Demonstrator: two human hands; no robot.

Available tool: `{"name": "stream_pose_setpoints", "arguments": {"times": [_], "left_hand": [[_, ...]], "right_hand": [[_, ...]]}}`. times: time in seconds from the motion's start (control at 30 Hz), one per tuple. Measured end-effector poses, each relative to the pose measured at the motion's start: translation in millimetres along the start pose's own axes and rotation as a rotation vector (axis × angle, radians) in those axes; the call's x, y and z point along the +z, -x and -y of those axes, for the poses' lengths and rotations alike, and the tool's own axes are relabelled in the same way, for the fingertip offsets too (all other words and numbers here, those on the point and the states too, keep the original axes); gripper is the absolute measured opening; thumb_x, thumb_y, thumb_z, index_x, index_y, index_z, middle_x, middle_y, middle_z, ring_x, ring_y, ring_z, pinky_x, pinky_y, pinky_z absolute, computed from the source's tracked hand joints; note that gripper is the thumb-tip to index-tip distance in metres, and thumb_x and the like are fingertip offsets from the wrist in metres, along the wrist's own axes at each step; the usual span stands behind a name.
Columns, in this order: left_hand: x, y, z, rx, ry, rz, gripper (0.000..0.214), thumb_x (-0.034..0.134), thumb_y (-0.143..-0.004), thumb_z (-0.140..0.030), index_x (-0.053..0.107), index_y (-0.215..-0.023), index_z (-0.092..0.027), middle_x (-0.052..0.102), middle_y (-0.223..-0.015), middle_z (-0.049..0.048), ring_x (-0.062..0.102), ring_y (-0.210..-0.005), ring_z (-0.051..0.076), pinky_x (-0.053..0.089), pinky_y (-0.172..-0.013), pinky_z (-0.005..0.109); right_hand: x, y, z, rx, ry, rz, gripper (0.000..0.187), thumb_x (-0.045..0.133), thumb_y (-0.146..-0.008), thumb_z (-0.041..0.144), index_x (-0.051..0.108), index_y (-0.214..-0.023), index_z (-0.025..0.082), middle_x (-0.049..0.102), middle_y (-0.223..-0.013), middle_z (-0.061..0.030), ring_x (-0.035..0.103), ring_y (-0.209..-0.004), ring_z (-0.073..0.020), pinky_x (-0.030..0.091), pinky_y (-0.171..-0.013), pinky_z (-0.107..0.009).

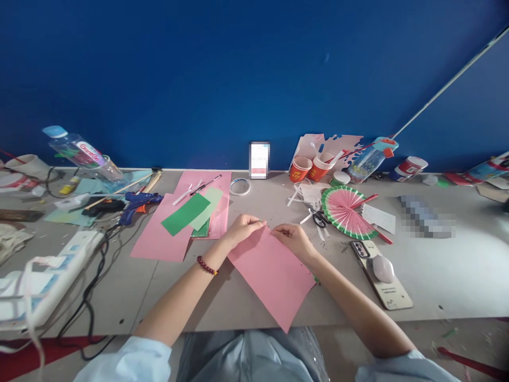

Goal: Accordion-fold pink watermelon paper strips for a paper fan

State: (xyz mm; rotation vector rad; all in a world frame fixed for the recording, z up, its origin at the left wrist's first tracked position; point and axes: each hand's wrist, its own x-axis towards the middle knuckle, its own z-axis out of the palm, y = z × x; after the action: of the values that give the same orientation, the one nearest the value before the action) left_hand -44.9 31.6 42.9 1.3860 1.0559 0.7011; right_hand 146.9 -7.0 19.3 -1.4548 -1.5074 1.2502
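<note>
Pink sheet [274, 276]: far edge pinched by left hand [242, 228] and right hand [295, 240]; advisable to keep it flat on surface [437, 281], edges aligned.

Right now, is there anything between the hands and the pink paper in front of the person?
Nothing visible. The left hand and the right hand pinch the far corner of the pink paper, which rests on the table. The scissors lie off to the right, apart from it.
</note>
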Motion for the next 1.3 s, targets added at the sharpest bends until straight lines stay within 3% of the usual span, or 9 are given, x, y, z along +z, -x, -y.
{"name": "stream_pose_setpoints", "arguments": {"times": [0.17, 0.47, 0.73, 1.17, 1.3], "left_hand": [[-5.5, 0, -3, 0.068, -0.046, -0.027, 0.054, 0.061, -0.076, -0.054, 0.032, -0.048, -0.018, 0.019, -0.055, -0.0047, 0.018, -0.052, 0.009, 0.012, -0.054, 0.029], [-7.9, -2, 0, -0.003, -0.018, -0.051, 0.042, 0.063, -0.07, -0.055, 0.052, -0.055, -0.018, 0.039, -0.053, -0.0023, 0.038, -0.057, 0.013, 0.023, -0.054, 0.027], [-12.0, -2, -1, -0.005, 0.0, -0.108, 0.042, 0.064, -0.07, -0.055, 0.05, -0.053, -0.018, 0.041, -0.053, -0.0025, 0.04, -0.056, 0.012, 0.026, -0.055, 0.027], [-17.2, -1, -7, -0.035, 0.013, -0.071, 0.04, 0.063, -0.074, -0.05, 0.05, -0.054, -0.018, 0.04, -0.057, -0.0031, 0.036, -0.06, 0.012, 0.025, -0.058, 0.027], [-19.5, -2, -4, -0.068, 0.023, -0.072, 0.036, 0.064, -0.073, -0.05, 0.057, -0.06, -0.017, 0.049, -0.064, -0.0012, 0.041, -0.067, 0.014, 0.028, -0.063, 0.026]], "right_hand": [[-5, 2, 3, 0.109, -0.003, 0.069, 0.035, 0.059, -0.076, 0.05, 0.071, -0.078, 0.017, 0.059, -0.062, -0.0002, 0.043, -0.051, -0.0108, 0.031, -0.047, -0.024], [-5, 1, 2, 0.0, 0.156, -0.007, 0.034, 0.059, -0.075, 0.047, 0.069, -0.07, 0.014, 0.052, -0.057, 0.0009, 0.039, -0.054, -0.0104, 0.03, -0.051, -0.024], [-11, 4, 6, 0.017, 0.087, 0.106, 0.036, 0.052, -0.08, 0.048, 0.066, -0.068, 0.017, 0.052, -0.058, 0.0017, 0.039, -0.052, -0.0105, 0.03, -0.05, -0.024], [-8, 0, 0, 0.054, 0.123, 0.031, 0.034, 0.06, -0.074, 0.046, 0.073, -0.075, 0.015, 0.06, -0.061, -0.0005, 0.045, -0.054, -0.0114, 0.035, -0.05, -0.023], [-7, 1, 1, 0.116, 0.06, 0.041, 0.036, 0.062, -0.072, 0.049, 0.074, -0.076, 0.015, 0.061, -0.061, -0.001, 0.046, -0.052, -0.0107, 0.034, -0.047, -0.023]]}}
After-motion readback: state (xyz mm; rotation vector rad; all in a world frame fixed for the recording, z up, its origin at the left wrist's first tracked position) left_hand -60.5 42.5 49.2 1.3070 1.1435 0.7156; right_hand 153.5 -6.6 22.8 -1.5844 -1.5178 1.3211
